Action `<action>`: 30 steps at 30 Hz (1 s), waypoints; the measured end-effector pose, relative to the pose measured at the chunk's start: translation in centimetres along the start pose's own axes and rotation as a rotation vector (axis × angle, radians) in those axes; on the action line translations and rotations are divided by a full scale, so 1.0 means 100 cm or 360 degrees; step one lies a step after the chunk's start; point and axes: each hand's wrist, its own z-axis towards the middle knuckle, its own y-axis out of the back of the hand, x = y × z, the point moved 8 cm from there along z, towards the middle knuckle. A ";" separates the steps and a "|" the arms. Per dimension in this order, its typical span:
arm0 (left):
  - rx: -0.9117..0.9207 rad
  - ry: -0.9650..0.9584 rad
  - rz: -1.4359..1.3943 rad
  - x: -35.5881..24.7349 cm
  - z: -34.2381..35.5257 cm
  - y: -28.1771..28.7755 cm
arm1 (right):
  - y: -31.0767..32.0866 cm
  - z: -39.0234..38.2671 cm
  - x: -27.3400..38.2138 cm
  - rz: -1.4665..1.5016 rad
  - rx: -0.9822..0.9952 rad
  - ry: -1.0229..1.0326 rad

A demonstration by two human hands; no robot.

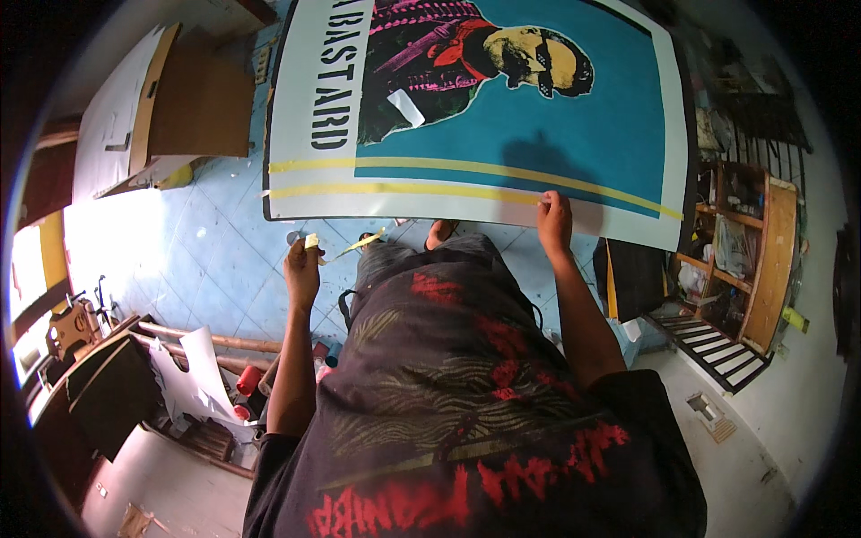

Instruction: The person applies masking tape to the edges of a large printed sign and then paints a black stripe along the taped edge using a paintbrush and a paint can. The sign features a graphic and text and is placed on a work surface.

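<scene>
A large painted board (pixel 610 134) with a blue field and a portrait lies sideways in front of me. Two yellow strips of masking tape run across it; the lower strip (pixel 404 188) lies along the near edge. My right hand (pixel 555 226) is at that strip's right end, its fingers closed on the tape at the board's edge. Left of my body, my left hand (pixel 302 273) is closed on a crumpled piece of yellow tape (pixel 311 242). A loose twisted yellow strip (pixel 360 243) trails from beside it toward my feet.
A wooden shelf unit (pixel 762 260) with cluttered compartments stands on the right, above a slatted rack (pixel 708 348). At left are a brown-and-white box-like cabinet (pixel 197 108) and, lower, a pile of boards, paper (pixel 193 372) and red cans (pixel 249 380). Blue tiles (pixel 215 238) cover the floor.
</scene>
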 end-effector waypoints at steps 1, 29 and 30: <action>0.0028 -0.0029 -0.0041 -0.003 0.003 -0.001 | 0.000 -0.001 -0.001 0.0014 -0.0020 -0.0023; 0.0727 -0.0222 0.0696 -0.039 0.041 -0.065 | -0.028 0.001 -0.002 -0.0706 0.0003 -0.0711; 0.0705 -0.0286 0.0682 -0.037 0.042 -0.067 | -0.027 0.000 -0.006 -0.0725 -0.0005 -0.0693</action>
